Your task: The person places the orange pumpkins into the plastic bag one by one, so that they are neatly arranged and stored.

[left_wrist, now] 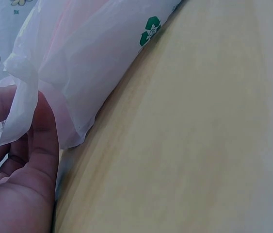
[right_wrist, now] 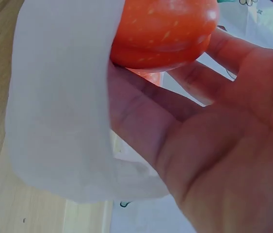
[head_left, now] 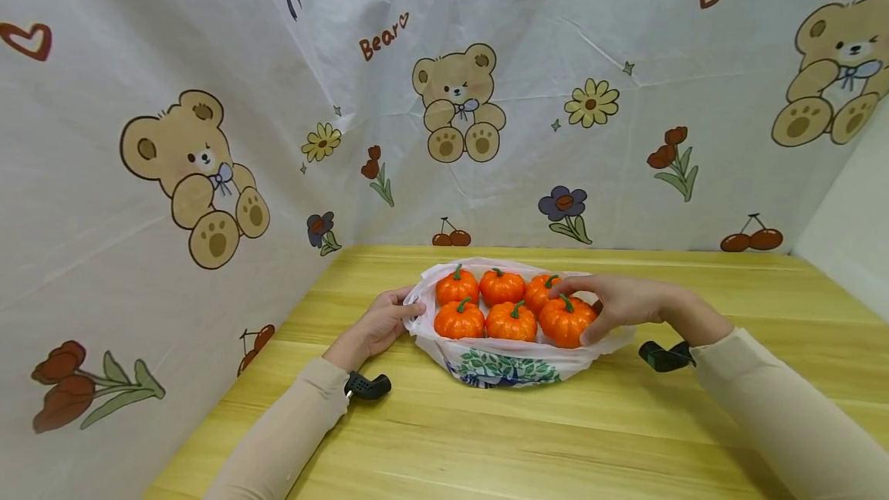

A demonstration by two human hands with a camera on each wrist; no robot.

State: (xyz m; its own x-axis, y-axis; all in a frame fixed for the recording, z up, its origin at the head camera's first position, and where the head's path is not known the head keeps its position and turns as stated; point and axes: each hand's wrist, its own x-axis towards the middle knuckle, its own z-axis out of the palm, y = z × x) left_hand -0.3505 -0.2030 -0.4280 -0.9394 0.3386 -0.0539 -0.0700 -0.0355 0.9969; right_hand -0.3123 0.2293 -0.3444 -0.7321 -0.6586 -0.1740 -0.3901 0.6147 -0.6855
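Observation:
A white plastic bag (head_left: 430,346) with a green leafy print lies spread on the table, its mouth facing up. Several small orange pumpkins (head_left: 512,321) with green stems sit inside it in two rows. At the bag's left rim, my left hand (head_left: 380,320) pinches the plastic between thumb and fingers; the left wrist view shows the folded edge (left_wrist: 25,97) in that pinch. My right hand (head_left: 628,301) grips the front right pumpkin (head_left: 566,322), fingers over its far side and thumb at its near side. In the right wrist view, the bag's wall (right_wrist: 63,97) partly covers the thumb and this pumpkin.
The bag rests on a light wooden table (head_left: 486,438). Behind and to the left hangs a pale sheet (head_left: 528,37) printed with bears and flowers. A black wrist device (head_left: 368,386) sits at the left cuff, another (head_left: 665,356) at the right.

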